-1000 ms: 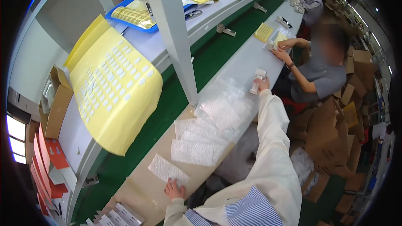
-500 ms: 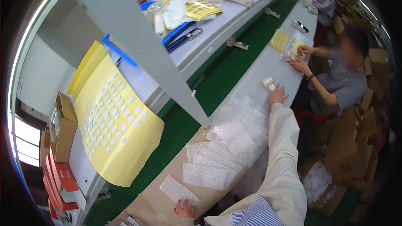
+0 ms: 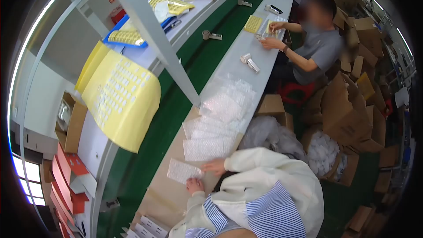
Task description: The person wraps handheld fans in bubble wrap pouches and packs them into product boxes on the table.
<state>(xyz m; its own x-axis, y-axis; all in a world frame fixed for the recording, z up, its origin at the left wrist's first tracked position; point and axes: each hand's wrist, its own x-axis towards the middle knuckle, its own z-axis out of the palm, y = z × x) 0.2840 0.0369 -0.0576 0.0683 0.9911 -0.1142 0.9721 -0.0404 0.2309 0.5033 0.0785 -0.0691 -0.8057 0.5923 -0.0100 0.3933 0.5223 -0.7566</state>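
A flat bubble-wrap bag lies on the brown bench section in front of me. My left hand is at its near right edge, fingers bent onto the bag. Beside it, my right hand reaches in from the right, fingers stretched out and the tips at the bag's right end. I see nothing else in either hand. Just beyond are overlapping bubble-wrap bags and a pile of clear bubble-wrap bags. Farther up the bench rests a white handheld device with a round head.
A co-worker sits at the bench, hands on small parts near a yellow sheet. A grey post rises at left, by a hanging yellow sticker sheet. White boxes stand at the near end; cardboard cartons fill the right.
My right hand has come back from the white device up the bench to the bubble-wrap bag beside my left hand. The device stays on the bench. The view has shifted.
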